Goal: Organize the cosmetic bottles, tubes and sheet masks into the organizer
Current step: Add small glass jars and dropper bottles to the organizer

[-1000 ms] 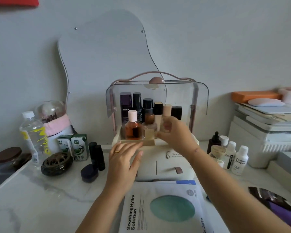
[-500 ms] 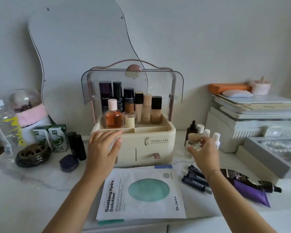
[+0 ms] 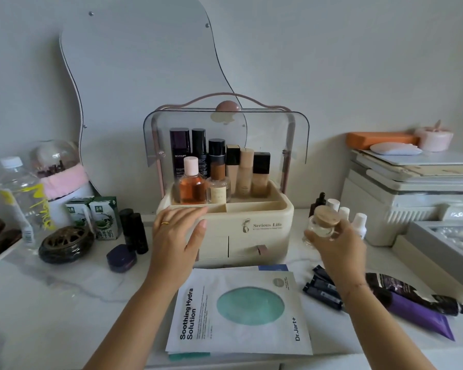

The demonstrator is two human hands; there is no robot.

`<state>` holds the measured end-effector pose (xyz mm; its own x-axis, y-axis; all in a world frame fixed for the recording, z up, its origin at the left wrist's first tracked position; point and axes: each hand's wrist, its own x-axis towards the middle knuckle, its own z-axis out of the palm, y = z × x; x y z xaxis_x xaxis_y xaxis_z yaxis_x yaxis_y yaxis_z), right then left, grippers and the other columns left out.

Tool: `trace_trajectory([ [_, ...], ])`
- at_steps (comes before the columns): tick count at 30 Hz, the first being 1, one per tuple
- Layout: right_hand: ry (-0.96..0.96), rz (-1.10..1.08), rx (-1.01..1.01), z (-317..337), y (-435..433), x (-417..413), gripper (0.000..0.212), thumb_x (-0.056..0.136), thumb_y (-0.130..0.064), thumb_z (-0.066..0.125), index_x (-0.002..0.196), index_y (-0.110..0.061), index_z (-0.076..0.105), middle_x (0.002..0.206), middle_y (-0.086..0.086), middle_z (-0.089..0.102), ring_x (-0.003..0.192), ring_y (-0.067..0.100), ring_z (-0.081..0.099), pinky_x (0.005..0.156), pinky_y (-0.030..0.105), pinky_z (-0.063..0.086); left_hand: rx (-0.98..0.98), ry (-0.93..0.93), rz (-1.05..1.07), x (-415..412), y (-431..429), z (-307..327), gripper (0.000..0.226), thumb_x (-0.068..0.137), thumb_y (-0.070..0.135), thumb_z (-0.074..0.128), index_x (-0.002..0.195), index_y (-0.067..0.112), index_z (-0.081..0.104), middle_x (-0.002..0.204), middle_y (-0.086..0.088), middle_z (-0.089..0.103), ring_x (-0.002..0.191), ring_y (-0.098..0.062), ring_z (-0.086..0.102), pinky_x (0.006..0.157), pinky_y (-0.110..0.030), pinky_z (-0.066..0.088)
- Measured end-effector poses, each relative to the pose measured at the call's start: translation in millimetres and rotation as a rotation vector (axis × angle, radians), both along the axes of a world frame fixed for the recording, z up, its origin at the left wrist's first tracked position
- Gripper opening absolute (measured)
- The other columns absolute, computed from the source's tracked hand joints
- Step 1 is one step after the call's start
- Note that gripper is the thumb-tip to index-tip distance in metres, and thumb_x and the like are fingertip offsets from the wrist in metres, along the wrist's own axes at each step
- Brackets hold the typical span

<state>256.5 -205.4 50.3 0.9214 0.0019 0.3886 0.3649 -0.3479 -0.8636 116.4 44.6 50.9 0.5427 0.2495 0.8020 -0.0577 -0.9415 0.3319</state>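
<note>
The cream organizer [image 3: 262, 231] stands in the middle with its clear lid up and several bottles [image 3: 217, 169] in its top tray. My left hand [image 3: 177, 236] rests open against its front left corner. To the right of the organizer, my right hand [image 3: 337, 244] grips a small clear glass bottle with a wooden cap [image 3: 324, 222], lifted a little above the table. Behind it stand a dark dropper bottle [image 3: 318, 202] and small white bottles [image 3: 358, 222]. A stack of sheet masks [image 3: 241, 311] lies in front. Dark small tubes [image 3: 321, 289] and a purple tube [image 3: 417, 313] lie at the right.
At the left stand a water bottle [image 3: 22, 198], two green cartons [image 3: 102, 217], a round bronze burner [image 3: 66, 243], two black cylinders [image 3: 134, 228] and a dark purple compact [image 3: 122, 259]. White boxes [image 3: 412, 193] are stacked at the right, a grey tray [image 3: 444, 247] in front of them. A wavy mirror [image 3: 145, 76] leans on the wall.
My right hand left the organizer's tray, moved right to the bottles beside it and took hold of the wooden-capped glass bottle. The left hand stayed on the organizer's front.
</note>
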Motion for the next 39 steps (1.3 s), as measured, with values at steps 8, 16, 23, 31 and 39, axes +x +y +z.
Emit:
trace_trajectory([
  [8, -0.315, 0.350, 0.139, 79, 32, -57, 0.045, 0.067, -0.031, 0.082, 0.105, -0.034, 0.060, 0.095, -0.023, 0.069, 0.087, -0.005, 0.065, 0.076, 0.009, 0.051, -0.022, -0.051, -0.001, 0, -4, 1, 0.034, 0.095, 0.035, 0.044, 0.114, 0.018, 0.067, 0.113, 0.007, 0.068, 0.109, -0.003, 0.051, 0.104, -0.039, 0.031],
  [16, -0.043, 0.410, -0.192, 94, 121, 14, 0.031, 0.074, -0.020, 0.073, 0.102, -0.017, 0.060, 0.080, -0.009, 0.061, 0.079, 0.010, 0.060, 0.059, 0.017, 0.044, -0.026, -0.013, 0.002, -4, -7, 5, 0.039, 0.094, 0.037, 0.041, 0.116, 0.017, 0.067, 0.116, 0.007, 0.067, 0.110, -0.009, 0.056, 0.104, -0.045, 0.035],
  [23, 0.035, 0.400, -0.342, 82, 136, 34, 0.030, 0.070, -0.022, 0.074, 0.095, -0.015, 0.059, 0.083, 0.000, 0.062, 0.082, 0.019, 0.060, 0.069, 0.029, 0.048, -0.020, -0.033, 0.001, -1, -6, 3, 0.037, 0.095, 0.035, 0.042, 0.116, 0.018, 0.067, 0.115, 0.007, 0.068, 0.110, -0.007, 0.055, 0.105, -0.040, 0.032],
  [31, -0.073, 0.381, -0.353, 84, 99, 14, 0.051, 0.078, -0.023, 0.071, 0.123, -0.012, 0.051, 0.099, -0.004, 0.057, 0.088, 0.012, 0.056, 0.075, 0.024, 0.048, 0.006, -0.049, -0.008, 0, -3, 0, 0.037, 0.096, 0.035, 0.041, 0.117, 0.019, 0.066, 0.115, 0.012, 0.063, 0.112, -0.006, 0.052, 0.105, -0.039, 0.030],
  [39, -0.115, -0.138, -0.198, 32, -39, 51, 0.054, 0.078, -0.027, 0.073, 0.125, -0.010, 0.051, 0.121, 0.008, 0.056, 0.112, 0.022, 0.053, 0.095, 0.036, 0.046, 0.039, -0.072, 0.002, 2, -1, -3, 0.034, 0.096, 0.032, 0.041, 0.117, 0.018, 0.065, 0.115, 0.015, 0.058, 0.112, -0.012, 0.053, 0.105, -0.039, 0.027],
])
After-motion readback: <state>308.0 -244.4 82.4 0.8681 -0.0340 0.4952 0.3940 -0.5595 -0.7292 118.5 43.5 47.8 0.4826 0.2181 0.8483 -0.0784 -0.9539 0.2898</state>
